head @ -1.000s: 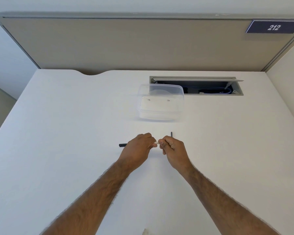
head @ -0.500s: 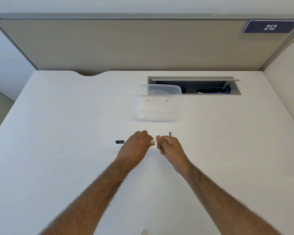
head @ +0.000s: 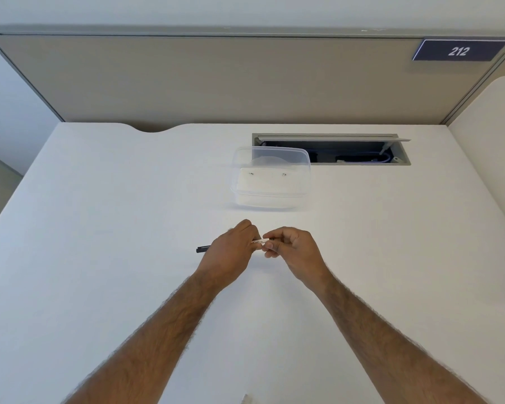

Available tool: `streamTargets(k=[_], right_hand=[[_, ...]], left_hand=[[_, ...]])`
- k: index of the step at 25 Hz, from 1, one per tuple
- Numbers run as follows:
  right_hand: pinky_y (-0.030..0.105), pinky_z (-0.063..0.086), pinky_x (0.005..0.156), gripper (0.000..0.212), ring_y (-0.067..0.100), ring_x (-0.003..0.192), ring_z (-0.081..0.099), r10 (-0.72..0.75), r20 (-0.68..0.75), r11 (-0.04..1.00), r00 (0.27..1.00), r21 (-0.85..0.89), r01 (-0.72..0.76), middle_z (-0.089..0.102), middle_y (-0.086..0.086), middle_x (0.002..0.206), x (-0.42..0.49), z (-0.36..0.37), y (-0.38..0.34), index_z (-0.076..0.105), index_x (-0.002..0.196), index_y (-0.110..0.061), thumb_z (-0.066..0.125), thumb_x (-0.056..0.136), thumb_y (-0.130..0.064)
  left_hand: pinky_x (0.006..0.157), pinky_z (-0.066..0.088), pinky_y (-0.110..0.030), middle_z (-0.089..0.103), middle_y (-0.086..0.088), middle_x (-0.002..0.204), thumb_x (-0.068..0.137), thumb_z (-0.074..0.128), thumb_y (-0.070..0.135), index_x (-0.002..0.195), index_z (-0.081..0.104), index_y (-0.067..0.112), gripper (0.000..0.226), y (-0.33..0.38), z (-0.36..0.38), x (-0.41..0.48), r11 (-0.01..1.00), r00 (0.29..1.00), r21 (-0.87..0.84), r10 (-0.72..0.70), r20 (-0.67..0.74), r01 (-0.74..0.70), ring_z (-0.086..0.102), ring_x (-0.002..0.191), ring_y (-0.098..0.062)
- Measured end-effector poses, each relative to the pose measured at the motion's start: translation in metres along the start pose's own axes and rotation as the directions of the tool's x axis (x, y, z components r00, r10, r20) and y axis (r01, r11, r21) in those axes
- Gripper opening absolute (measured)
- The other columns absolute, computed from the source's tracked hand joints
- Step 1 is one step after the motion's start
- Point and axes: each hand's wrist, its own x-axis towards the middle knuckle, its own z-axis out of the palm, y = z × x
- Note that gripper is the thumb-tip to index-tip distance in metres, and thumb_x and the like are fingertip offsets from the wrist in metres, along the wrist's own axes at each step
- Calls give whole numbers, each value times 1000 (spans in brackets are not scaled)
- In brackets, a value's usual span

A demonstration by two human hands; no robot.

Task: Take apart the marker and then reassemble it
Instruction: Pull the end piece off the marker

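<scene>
Marker [head: 258, 242] looked light, stiff and slick, pinched between left hand [head: 231, 252] and right hand [head: 293, 249], each gripping 1 end.

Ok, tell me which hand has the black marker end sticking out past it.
The left hand: the black end pokes out beyond it. The right hand shows none.

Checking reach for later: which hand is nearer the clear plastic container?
Right, narrowly. The right hand sits almost directly below the container; the left hand lies below and further left.
</scene>
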Motion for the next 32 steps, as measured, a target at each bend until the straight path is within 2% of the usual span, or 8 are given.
streamTargets(k=[7, 9, 12, 16, 21, 25, 29, 32], right_hand=[[23, 54, 63, 14, 22, 68, 75, -24, -25, 992, 999, -121, 21, 77, 5, 77, 3, -1, 4, 75, 90, -11, 64, 94, -3], [25, 55, 63, 15, 22, 67, 74, -27, -26, 989, 999, -149, 23, 77, 3, 75, 4, -1, 3, 74, 89, -13, 63, 94, -4], [29, 57, 63, 17, 22, 64, 73, -25, -30, 985, 999, -172, 20, 76, 2, 72, 3, -1, 5, 73, 86, -14, 63, 94, -4], [25, 54, 59, 22, 17, 57, 69, -44, -32, 975, 999, -219, 35, 73, -1, 65, -1, 0, 5, 70, 79, -17, 61, 96, -6], [22, 48, 57, 21, 14, 55, 56, -58, -21, 964, 998, -262, 50, 64, -4, 61, -6, 1, 1, 64, 82, -8, 56, 101, -13], [18, 37, 54, 29, 12, 52, 44, -51, -40, 967, 998, -251, 39, 56, 4, 58, -11, 2, -3, 60, 79, -5, 50, 104, -16], [25, 35, 54, 39, 14, 56, 39, -25, -84, 972, 996, -236, 5, 46, 2, 56, -12, 8, -6, 56, 72, -6, 48, 106, -22], [26, 39, 56, 41, 18, 56, 44, -15, -78, 975, 997, -221, -2, 51, 3, 55, -11, 8, -7, 59, 74, -2, 50, 106, -27]], left_hand=[[75, 47, -38, 56, 0, 90, 106, 46, 19, 101, 67, 14, 22, 1, -3, 6, 999, 993, -40, 4, 122, 1, 50, 84, -17], [78, 48, -39, 60, -4, 92, 105, 46, 13, 104, 69, 11, 23, 1, -2, 6, 1000, 994, -20, 3, 106, -1, 51, 87, -18], [81, 49, -39, 65, -1, 95, 105, 50, 20, 102, 69, 12, 21, 0, -3, 6, 999, 998, -49, -6, 63, 9, 55, 90, -17], [80, 50, -39, 64, 4, 92, 103, 54, 23, 98, 70, 14, 19, 1, -2, 5, 998, 999, -57, -7, 44, 10, 56, 88, -16], [75, 51, -35, 64, 9, 87, 100, 59, 25, 93, 70, 19, 15, 0, -1, 6, 994, 1000, -105, 2, 19, 0, 59, 82, -13], [73, 51, -36, 62, 10, 85, 99, 61, 23, 92, 69, 19, 11, 1, -1, 8, 992, 1000, -127, 19, 1, -19, 58, 81, -13], [70, 48, -39, 55, 10, 81, 98, 62, 19, 87, 61, 20, 11, 1, -1, 8, 992, 999, -114, 42, -16, -44, 51, 79, -15], [70, 48, -38, 51, 11, 80, 98, 60, 19, 84, 54, 23, 16, 2, -2, 9, 994, 999, -106, 41, 9, -40, 48, 77, -14]])
